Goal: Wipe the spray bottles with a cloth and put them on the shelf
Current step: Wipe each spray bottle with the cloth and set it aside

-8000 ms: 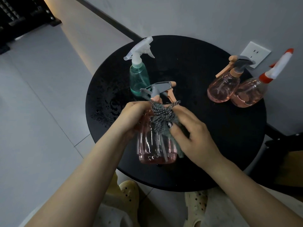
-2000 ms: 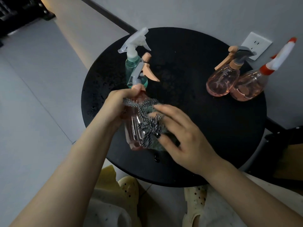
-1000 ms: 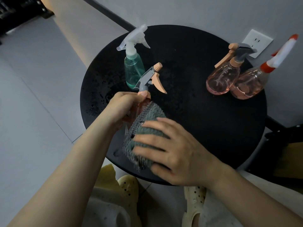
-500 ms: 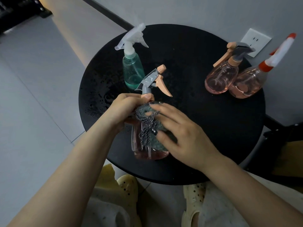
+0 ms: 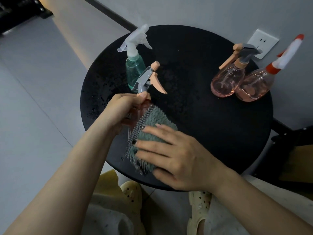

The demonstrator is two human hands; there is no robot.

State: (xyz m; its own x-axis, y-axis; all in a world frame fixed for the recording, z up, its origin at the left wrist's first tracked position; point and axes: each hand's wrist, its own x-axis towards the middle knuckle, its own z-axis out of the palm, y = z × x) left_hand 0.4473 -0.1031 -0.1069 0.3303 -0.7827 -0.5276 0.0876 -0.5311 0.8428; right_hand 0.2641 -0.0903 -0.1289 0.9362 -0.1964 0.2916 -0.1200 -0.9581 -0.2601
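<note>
Left hand point(image 5: 122, 109) grips neck of pink bottle point(image 5: 140, 107), tilted above round surface point(image 5: 211, 126). Right hand point(image 5: 176, 158), fingers point(image 5: 150, 146) spread, presses cloth point(image 5: 152, 131) onto bottle. 3 other bottles upright on surface: green bottle point(image 5: 134, 72) just behind.

The table point(image 5: 194, 116) has a broad bare patch at its middle, wide enough for a hand to cross. At its far left the green bottle point(image 5: 134, 72) stands upright, just behind the held bottle's point(image 5: 144, 100) nozzle. At its far right two pink bottles point(image 5: 227, 82) point(image 5: 255, 85) touch, blocking that edge.
</note>
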